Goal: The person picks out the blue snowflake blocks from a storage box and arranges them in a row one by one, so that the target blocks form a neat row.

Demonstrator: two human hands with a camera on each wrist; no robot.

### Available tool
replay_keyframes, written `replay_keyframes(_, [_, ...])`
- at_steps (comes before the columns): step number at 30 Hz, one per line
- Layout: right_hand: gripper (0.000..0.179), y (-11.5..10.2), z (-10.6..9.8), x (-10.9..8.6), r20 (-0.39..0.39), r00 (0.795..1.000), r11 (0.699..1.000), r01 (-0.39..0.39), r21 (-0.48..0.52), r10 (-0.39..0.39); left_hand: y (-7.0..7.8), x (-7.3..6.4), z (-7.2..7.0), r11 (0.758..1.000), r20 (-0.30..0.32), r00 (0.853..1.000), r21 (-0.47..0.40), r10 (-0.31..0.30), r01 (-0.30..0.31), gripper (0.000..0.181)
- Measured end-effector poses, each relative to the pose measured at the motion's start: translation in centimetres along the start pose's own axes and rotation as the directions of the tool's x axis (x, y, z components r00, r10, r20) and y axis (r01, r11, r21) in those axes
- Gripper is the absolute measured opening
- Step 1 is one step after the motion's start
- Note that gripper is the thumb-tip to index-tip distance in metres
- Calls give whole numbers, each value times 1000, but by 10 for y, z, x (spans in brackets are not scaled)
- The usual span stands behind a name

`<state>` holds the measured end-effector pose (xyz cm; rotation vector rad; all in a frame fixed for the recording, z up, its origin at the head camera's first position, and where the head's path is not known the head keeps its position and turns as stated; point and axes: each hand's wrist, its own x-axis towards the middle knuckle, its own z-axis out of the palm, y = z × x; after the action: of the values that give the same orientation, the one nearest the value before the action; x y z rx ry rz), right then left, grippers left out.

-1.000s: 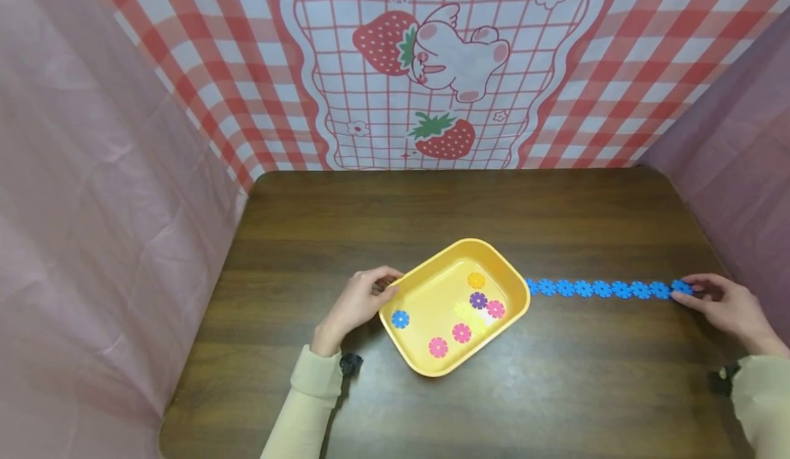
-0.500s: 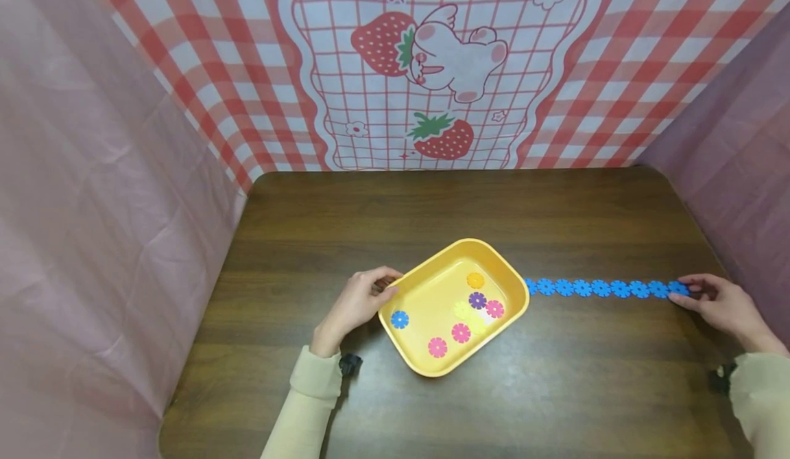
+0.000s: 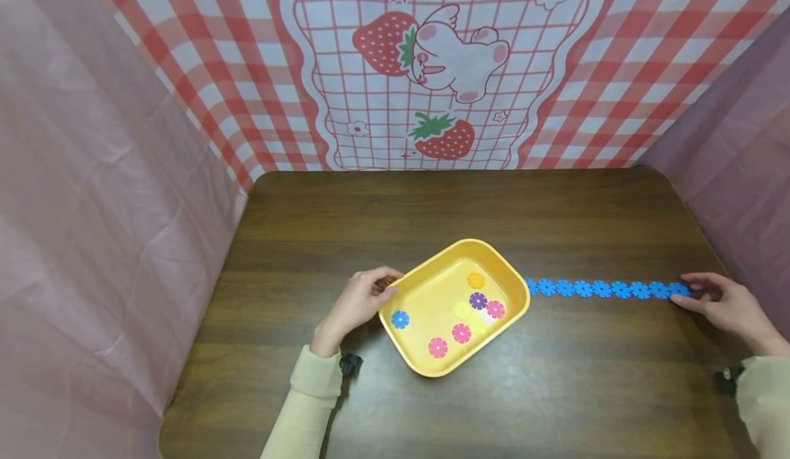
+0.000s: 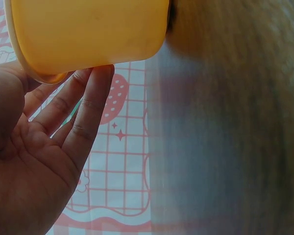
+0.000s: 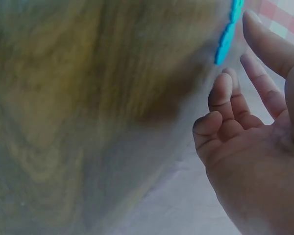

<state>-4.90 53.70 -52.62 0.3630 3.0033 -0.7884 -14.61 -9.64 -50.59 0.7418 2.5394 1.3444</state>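
A chain of blue snowflake building discs (image 3: 601, 289) lies in a line on the table, running right from the yellow plastic tub (image 3: 404, 363); the tub hides its left end. My left hand (image 3: 356, 302) grips the tub's left end, thumb at the rim and fingers against the outer wall, as the left wrist view shows. Around the chain's right end is my right hand (image 3: 728, 308), thumb and index finger spread apart. In the right wrist view the chain's end (image 5: 225, 44) appears beside the fingertips, not pinched.
Inside the tub lie loose discs: a blue disc (image 3: 400, 320), an orange disc (image 3: 476, 280), a purple disc (image 3: 478, 300), several pink ones and some yellow ones. A checked strawberry cloth (image 3: 444, 75) hangs behind the wooden table (image 3: 345, 219). Pink curtains (image 3: 123, 205) flank both sides.
The chain's right-end disc, slightly raised between the right fingers a second ago, now lies flat in line with the others. My left hand and the tub stay put.
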Motion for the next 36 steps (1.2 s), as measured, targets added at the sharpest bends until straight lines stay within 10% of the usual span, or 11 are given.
replay_keyframes(15, [51,-98,2,-1,11,977,971,209,114,-211,-1,1,-1,1000,4,1000,7,1,-1,21])
replay_keyframes(36, [44,-215,34,5,40,869,847,471,246,-494,0,0,-1,1000,8,1000,15,-4,4,22])
